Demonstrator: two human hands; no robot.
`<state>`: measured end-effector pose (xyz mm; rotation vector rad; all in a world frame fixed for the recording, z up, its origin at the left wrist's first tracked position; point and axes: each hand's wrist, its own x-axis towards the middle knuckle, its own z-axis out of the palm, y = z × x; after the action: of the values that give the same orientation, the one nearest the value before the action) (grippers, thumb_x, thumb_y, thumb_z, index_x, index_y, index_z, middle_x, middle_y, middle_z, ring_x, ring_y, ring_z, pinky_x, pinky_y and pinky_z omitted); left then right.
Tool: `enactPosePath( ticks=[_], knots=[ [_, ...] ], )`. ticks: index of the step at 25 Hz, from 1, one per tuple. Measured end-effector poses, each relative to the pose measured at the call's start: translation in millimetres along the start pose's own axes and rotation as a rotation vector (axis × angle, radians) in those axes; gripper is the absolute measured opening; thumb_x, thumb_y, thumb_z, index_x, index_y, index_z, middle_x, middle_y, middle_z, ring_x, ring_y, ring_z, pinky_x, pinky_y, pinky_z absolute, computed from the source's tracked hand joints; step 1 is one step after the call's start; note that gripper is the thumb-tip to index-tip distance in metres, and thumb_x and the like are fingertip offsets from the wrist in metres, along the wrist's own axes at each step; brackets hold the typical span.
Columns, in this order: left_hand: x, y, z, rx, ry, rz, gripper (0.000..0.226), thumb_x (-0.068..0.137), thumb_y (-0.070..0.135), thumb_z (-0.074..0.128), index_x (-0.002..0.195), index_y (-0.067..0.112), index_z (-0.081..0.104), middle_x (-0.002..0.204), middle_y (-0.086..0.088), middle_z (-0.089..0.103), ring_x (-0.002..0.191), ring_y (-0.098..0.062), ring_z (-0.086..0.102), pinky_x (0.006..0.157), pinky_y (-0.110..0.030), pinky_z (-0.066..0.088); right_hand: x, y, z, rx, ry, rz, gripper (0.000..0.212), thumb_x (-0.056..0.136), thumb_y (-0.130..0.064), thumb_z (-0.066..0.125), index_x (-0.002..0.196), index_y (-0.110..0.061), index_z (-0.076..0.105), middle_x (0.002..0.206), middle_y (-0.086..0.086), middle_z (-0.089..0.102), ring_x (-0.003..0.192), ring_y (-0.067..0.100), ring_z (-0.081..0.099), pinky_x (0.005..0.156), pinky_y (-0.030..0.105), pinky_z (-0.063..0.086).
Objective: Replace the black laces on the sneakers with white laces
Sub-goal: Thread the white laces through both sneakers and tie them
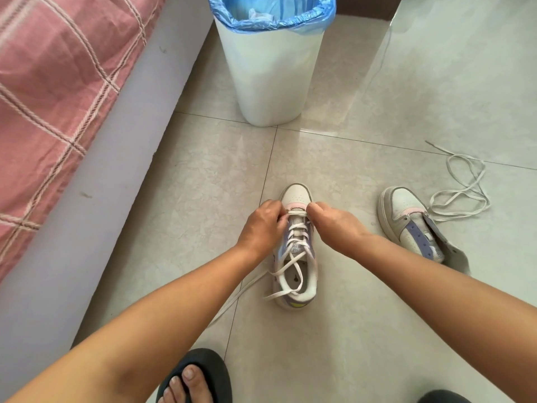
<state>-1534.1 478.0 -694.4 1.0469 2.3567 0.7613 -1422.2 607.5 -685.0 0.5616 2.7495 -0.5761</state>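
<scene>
Both hands pinch the white lace [296, 228] near the toe of the near sneaker [295, 257]; left hand [263, 225] and right hand [334, 225] each keep a clenched grip on it; the second sneaker [406, 219] sits unlaced to the right.

Fingertips hidden, several things cropped

Left hand [266, 225] and right hand [334, 225] fingertips curl out of sight at the laced sneaker [296, 257] eyelets; grip on the white lace [296, 228] unclear. Tongue label unreadable. Bin [273, 62] top, bed cover [49, 91], black slipper [209, 367] cut by frame edges; second sneaker [406, 219] heel behind right forearm.
</scene>
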Motion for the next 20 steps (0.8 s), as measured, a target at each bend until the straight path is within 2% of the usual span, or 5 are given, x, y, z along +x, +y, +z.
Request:
enactPosePath(
  ticks=[3, 6, 12, 15, 20],
  knots=[
    [0.0, -7.0, -7.1, 0.017, -0.007, -0.102, 0.018, 0.094, 0.022, 0.052, 0.088, 0.006, 0.058, 0.086, -0.007, 0.059, 0.078, -0.019, 0.052, 0.066, -0.027, 0.037, 0.8, -4.8, -0.7, 0.205, 0.006, 0.265, 0.03, 0.101, -0.036, 0.031, 0.096, -0.012, 0.048, 0.093, 0.006, 0.058, 0.087, 0.03, 0.055, 0.069, 0.036, 0.04],
    [0.9, 4.1, -12.1, 0.132, -0.228, -0.165, 0.03, 0.097, 0.04, 0.043, 0.088, 0.013, 0.056, 0.083, -0.004, 0.059, 0.076, -0.02, 0.052, 0.062, -0.03, 0.037, 2.2, -16.4, -3.4, 0.267, -0.166, 0.355, 0.038, 0.097, -0.043, 0.038, 0.073, -0.016, 0.049, 0.074, 0.001, 0.056, 0.076, 0.023, 0.054, 0.061, 0.031, 0.037],
    [27.2, 40.5, -8.1, 0.645, -0.535, 0.124, 0.029, 0.1, 0.022, 0.035, 0.121, 0.012, 0.052, 0.11, -0.009, 0.062, 0.094, -0.025, 0.058, 0.065, -0.03, 0.037, 15.9, -23.1, -11.0, 0.548, -0.342, 0.421, 0.021, 0.093, -0.012, 0.035, 0.085, -0.012, 0.055, 0.068, 0.006, 0.049, 0.053, 0.019, 0.039, 0.044, 0.023, 0.029],
    [26.0, 37.8, -9.5, 0.547, -0.588, 0.156, 0.026, 0.098, 0.017, 0.038, 0.117, 0.007, 0.052, 0.11, -0.014, 0.06, 0.094, -0.028, 0.057, 0.067, -0.03, 0.037, 10.2, -14.4, -9.8, 0.746, -0.344, 0.379, 0.025, 0.096, -0.008, 0.036, 0.077, -0.015, 0.05, 0.067, 0.005, 0.045, 0.052, 0.017, 0.039, 0.045, 0.025, 0.033],
    [-1.2, 12.7, -23.9, 0.179, -0.416, 0.09, 0.015, 0.097, 0.02, 0.043, 0.083, 0.017, 0.043, 0.085, -0.006, 0.055, 0.082, -0.026, 0.052, 0.062, -0.025, 0.026, -9.4, 4.8, 2.8, 0.948, -0.2, 0.296, 0.023, 0.099, -0.017, 0.044, 0.077, -0.013, 0.049, 0.068, 0.003, 0.048, 0.058, 0.014, 0.051, 0.058, 0.027, 0.049]
  ],
)
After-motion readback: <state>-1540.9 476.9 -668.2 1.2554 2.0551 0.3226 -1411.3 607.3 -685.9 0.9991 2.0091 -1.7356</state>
